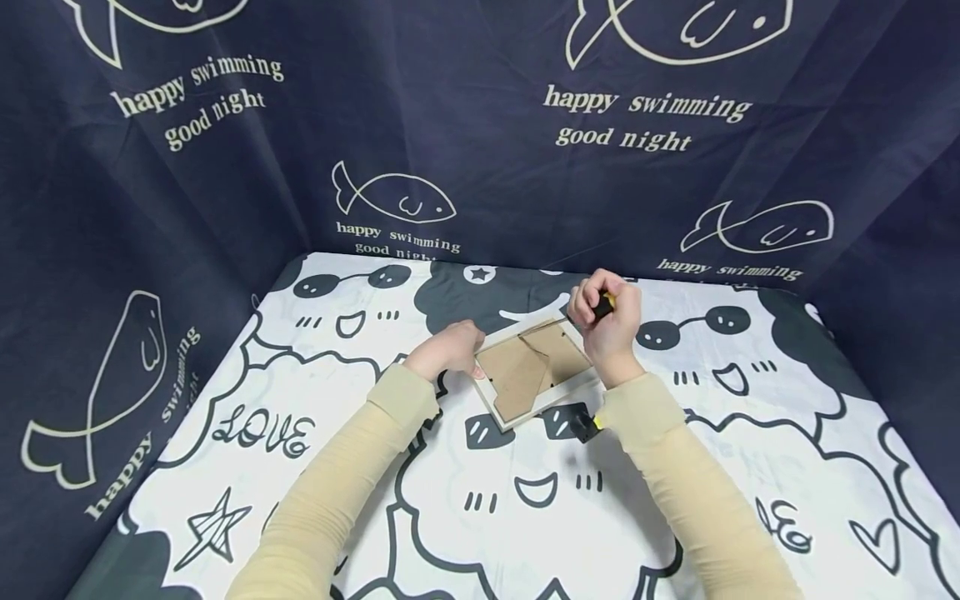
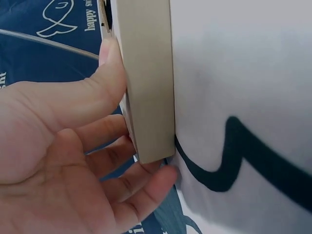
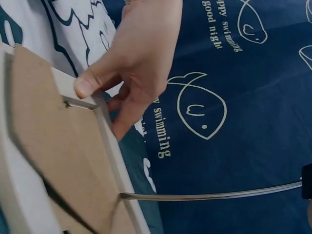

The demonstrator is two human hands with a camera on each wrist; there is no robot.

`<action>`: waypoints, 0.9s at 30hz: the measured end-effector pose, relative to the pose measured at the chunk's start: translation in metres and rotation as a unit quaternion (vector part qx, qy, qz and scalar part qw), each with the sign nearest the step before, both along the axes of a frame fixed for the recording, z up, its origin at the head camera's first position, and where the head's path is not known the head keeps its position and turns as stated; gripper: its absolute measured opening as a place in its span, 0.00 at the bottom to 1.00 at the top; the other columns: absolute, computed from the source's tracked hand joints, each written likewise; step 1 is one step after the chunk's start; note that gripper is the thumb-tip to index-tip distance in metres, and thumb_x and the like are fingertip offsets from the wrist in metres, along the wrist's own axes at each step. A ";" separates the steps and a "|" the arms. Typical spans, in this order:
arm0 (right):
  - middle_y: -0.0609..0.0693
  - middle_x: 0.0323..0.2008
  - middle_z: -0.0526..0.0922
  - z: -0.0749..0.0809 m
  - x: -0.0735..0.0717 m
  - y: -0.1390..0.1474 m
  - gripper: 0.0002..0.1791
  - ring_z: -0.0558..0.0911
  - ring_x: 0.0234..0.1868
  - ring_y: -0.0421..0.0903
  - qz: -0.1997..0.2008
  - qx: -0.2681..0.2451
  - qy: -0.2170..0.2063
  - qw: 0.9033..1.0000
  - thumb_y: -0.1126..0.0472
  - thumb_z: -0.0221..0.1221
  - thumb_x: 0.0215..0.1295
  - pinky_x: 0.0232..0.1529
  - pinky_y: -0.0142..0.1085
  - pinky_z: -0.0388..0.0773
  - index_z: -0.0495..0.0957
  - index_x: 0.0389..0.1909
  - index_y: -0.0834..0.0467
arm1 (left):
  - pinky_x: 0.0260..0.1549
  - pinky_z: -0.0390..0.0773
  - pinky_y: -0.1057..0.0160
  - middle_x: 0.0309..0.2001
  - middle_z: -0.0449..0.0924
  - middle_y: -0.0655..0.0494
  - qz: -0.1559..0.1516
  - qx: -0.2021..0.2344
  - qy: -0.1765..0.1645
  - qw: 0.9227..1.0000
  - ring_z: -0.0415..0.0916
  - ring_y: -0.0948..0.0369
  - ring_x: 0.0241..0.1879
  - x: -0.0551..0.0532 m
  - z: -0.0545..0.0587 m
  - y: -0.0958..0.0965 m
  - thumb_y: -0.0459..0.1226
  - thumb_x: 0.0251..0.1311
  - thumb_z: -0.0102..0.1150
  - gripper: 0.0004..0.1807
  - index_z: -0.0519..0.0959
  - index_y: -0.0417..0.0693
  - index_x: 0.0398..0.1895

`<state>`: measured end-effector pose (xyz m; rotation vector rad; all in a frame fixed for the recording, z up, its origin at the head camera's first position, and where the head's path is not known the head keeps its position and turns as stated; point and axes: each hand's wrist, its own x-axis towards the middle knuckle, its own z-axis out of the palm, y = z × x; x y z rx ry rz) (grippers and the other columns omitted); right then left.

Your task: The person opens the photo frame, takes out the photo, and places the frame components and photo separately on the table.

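Note:
A white-rimmed picture frame (image 1: 489, 398) lies back side up on the cloth, its brown backing board (image 1: 567, 367) showing. A brown panel (image 3: 44, 112) stands slightly raised over the board. At the frame's left corner, my left hand (image 1: 452, 348) grips the rim, with the thumb on the back and fingers around the outer side (image 2: 146, 97). My right hand (image 1: 609, 327) holds a screwdriver by its black and yellow handle (image 1: 603, 305). The thin metal shaft (image 3: 209, 197) reaches over the rim, and its tip touches or nearly touches the backing board.
A black and yellow object (image 1: 585, 427) lies partly hidden by the right sleeve; its kind cannot be told. Cartoon-printed white cloth (image 1: 540, 533) covers the table. Dark blue curtains (image 1: 480, 125) with fish prints hang behind and at both sides.

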<state>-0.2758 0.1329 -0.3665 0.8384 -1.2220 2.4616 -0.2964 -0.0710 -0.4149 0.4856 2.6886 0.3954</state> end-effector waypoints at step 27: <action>0.47 0.06 0.56 -0.032 0.021 -0.005 0.20 0.55 0.08 0.41 -0.074 -0.078 0.125 0.986 0.59 0.45 0.58 0.10 0.31 0.50 0.52 0.10 0.62 | 0.52 0.74 0.57 0.52 0.76 0.44 -0.004 -0.024 0.014 1.000 0.74 0.53 0.47 -0.001 -0.002 0.003 0.43 0.44 0.72 0.34 0.76 0.38 0.55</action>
